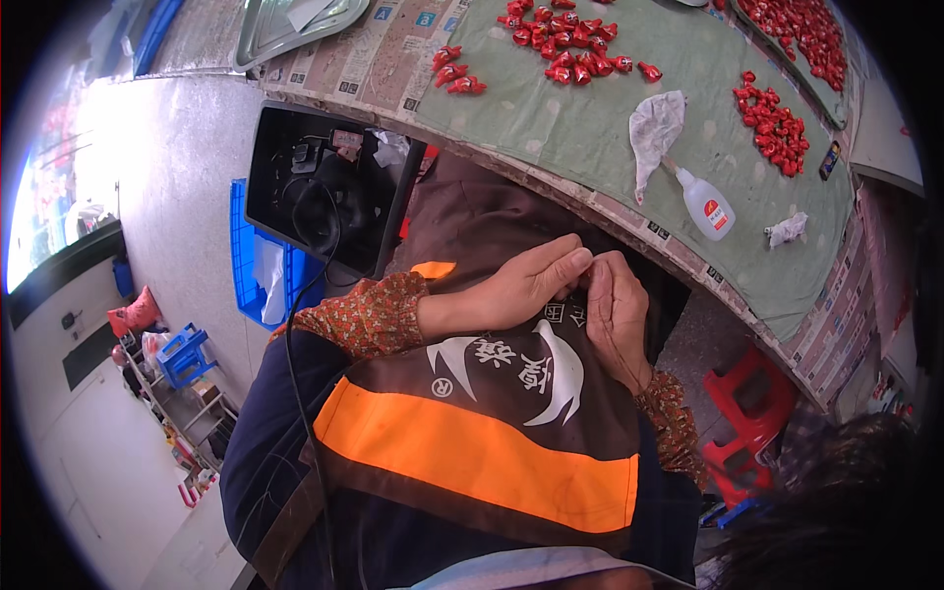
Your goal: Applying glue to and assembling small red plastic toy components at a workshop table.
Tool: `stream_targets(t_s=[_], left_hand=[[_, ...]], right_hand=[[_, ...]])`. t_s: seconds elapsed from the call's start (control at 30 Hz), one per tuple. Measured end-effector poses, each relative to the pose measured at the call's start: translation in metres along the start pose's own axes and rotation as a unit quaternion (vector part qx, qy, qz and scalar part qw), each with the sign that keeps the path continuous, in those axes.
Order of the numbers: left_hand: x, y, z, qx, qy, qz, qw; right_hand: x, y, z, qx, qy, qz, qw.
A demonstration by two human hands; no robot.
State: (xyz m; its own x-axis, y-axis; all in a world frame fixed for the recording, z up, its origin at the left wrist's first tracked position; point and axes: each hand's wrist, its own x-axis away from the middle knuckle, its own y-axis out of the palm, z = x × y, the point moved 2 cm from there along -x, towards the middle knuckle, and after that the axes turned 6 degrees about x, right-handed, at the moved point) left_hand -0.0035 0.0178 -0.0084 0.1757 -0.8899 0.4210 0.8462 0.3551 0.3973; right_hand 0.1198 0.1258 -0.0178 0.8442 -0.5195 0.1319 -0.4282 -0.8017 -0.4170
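My left hand (pixel 526 285) and my right hand (pixel 619 313) meet in front of my brown and orange apron (pixel 472 442), just off the table edge. Both have their fingers curled together at the tips, and whatever is between them is hidden. On the green cloth (pixel 551 128) beyond lie a loose pile of small shiny red pieces (pixel 565 39), a short row of similar pieces (pixel 457 74) at its left, and another cluster (pixel 774 123) to the right. A white squeeze bottle (pixel 706 205) lies there with its nozzle by a crumpled white tissue (pixel 654 138).
A tray of many red pieces (pixel 801 39) sits far right, near a small dark tube (pixel 830 160) and a tissue scrap (pixel 787 229). Left of me are a black bin (pixel 261 177) with a cable and a blue crate (pixel 241 246). Red stools (pixel 752 393) stand at right.
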Motion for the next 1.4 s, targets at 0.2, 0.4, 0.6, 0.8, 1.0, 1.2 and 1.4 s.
stream_targets(t_s=[0.2,0.4,0.6,0.8,1.0,1.2,1.4], left_hand=[[-0.002,0.003,-0.005,0.040,-0.005,-0.012,0.999],[-0.003,0.001,-0.010,0.011,0.046,-0.022,0.999],[-0.001,0.001,-0.007,0.098,0.017,-0.021,0.995],[0.002,0.003,-0.003,0.070,-0.022,0.020,0.997],[-0.001,-0.001,-0.001,-0.138,0.058,0.032,0.988],[-0.001,0.002,-0.010,-0.162,0.204,0.045,0.964],[0.000,0.000,-0.010,-0.095,0.219,-0.004,0.971]], right_hand=[[0.000,-0.005,-0.004,-0.038,0.000,-0.016,0.999],[-0.010,-0.012,-0.017,0.112,-0.130,-0.024,0.985],[-0.009,-0.007,-0.013,0.219,-0.212,0.030,0.952],[-0.010,-0.010,-0.021,0.284,-0.283,0.028,0.916],[-0.010,-0.008,-0.019,0.243,-0.294,0.028,0.924],[-0.012,-0.007,-0.009,0.151,-0.336,0.011,0.930],[-0.012,-0.006,0.002,0.091,-0.385,0.006,0.918]])
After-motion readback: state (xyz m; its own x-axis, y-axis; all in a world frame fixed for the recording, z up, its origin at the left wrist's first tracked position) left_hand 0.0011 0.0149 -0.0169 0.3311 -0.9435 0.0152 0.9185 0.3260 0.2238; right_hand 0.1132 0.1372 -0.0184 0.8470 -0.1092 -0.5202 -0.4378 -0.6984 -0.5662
